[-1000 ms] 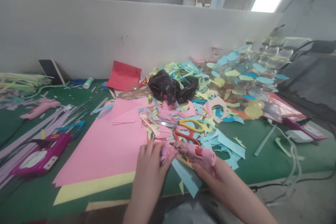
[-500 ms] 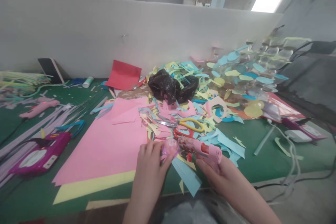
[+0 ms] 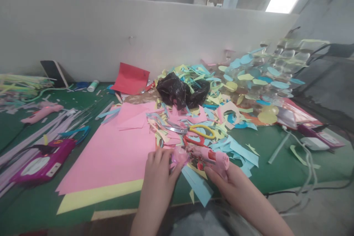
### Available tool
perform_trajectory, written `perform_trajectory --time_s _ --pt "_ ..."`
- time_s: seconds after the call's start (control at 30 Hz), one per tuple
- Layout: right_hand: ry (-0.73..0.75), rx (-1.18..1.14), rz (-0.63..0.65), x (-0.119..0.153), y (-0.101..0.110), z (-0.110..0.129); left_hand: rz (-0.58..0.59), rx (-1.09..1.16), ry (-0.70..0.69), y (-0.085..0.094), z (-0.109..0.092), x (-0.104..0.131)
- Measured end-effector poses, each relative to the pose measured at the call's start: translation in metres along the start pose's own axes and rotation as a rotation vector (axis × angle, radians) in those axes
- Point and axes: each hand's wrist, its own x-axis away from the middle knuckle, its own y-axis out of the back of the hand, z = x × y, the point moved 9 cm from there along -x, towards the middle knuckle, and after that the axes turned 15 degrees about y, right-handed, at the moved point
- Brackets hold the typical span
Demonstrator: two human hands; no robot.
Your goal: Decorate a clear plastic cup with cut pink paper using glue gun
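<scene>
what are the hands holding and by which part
The left hand holds a translucent pinkish rounded piece by its side; the right hand, a pink pistol-shaped glue gun by its handle.

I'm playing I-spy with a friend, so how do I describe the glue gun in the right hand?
Find the green table, then the paper scraps along its middle. At their near edge, the right hand grips a pink glue gun, its nose aimed at the left hand. Unlike the other glue gun, lying far left, it is held and blotchy-fronted.
</scene>
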Motion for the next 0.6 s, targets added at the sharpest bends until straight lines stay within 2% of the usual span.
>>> perform_trajectory --time_s 0.3,0.47,0.6 --pt "-0.003 0.028 -0.013 0.002 0.001 0.000 -0.003 -0.021 -0.004 0.000 -0.001 0.000" --pt "-0.068 0.095 -0.111 0.014 0.021 -0.006 -0.006 -0.033 -0.007 -0.001 -0.002 0.000" --pt "-0.068 0.141 -0.154 0.021 0.034 -0.001 -0.030 -0.051 -0.025 0.000 -0.003 0.001"
